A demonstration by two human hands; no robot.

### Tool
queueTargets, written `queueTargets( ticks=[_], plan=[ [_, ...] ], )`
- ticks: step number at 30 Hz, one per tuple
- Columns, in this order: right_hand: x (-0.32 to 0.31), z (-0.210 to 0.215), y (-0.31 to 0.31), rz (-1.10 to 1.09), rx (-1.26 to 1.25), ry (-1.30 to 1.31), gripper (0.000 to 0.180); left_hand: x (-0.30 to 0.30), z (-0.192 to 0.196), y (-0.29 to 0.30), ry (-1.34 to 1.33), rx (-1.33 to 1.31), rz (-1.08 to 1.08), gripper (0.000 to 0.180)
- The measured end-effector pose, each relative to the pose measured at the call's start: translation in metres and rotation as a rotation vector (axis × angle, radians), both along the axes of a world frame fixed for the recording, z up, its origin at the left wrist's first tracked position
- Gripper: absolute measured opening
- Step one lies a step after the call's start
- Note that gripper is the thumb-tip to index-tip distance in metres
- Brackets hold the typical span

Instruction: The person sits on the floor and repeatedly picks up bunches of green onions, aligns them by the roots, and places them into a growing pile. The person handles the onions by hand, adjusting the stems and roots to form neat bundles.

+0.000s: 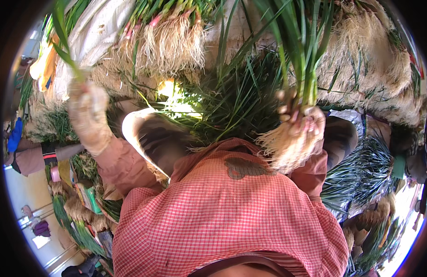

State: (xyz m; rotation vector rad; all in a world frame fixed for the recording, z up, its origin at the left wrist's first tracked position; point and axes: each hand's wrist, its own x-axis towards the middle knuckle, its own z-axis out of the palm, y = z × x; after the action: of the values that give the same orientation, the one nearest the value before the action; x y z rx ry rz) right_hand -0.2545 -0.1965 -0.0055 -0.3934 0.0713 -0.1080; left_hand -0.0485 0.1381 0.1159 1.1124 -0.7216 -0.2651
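Note:
My right hand is closed round the lower stems of a bunch of spring onions. Its leaves rise away from me, and the pale roots hang over the front of my red checked clothing. Out to the left, my left hand is raised and smeared by motion. A thin spring onion stands up from its fingers, which look closed on it. Between my knees lies a heap of loose green leaves, partly sunlit.
Rooted spring onion bundles are stacked across the far side, with more roots at the right. A white sack lies at the far left. Another bundle of dark leaves is beside my right knee. At the left edge, a person's arm shows.

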Motion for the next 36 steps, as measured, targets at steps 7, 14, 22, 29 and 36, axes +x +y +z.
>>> queueTargets(
  ticks=[7, 14, 22, 29, 36],
  plan=[
    [0.005, 0.030, -0.014, -0.090, -0.015, -0.190, 0.064, -0.016, -0.236, -0.032, -0.660, 1.718, -0.594, 0.031],
    [-0.006, 0.032, -0.011, -0.037, -0.273, -0.140, 0.068, 0.031, -0.263, -0.134, -0.549, 1.470, 0.050, 0.045],
    [-0.008, -0.017, 0.018, 0.280, -0.186, 0.247, 0.072, 0.012, -0.189, -0.094, -0.154, 0.393, 0.349, 0.019],
    [-0.003, 0.007, 0.019, 0.199, -0.237, 0.113, 0.044, -0.024, -0.120, -0.101, 0.322, 0.314, -0.008, 0.024],
    [0.005, 0.020, 0.052, 0.078, -0.391, 0.301, 0.031, -0.069, -0.138, -0.163, -0.069, 0.599, 0.088, 0.028]
  ],
)
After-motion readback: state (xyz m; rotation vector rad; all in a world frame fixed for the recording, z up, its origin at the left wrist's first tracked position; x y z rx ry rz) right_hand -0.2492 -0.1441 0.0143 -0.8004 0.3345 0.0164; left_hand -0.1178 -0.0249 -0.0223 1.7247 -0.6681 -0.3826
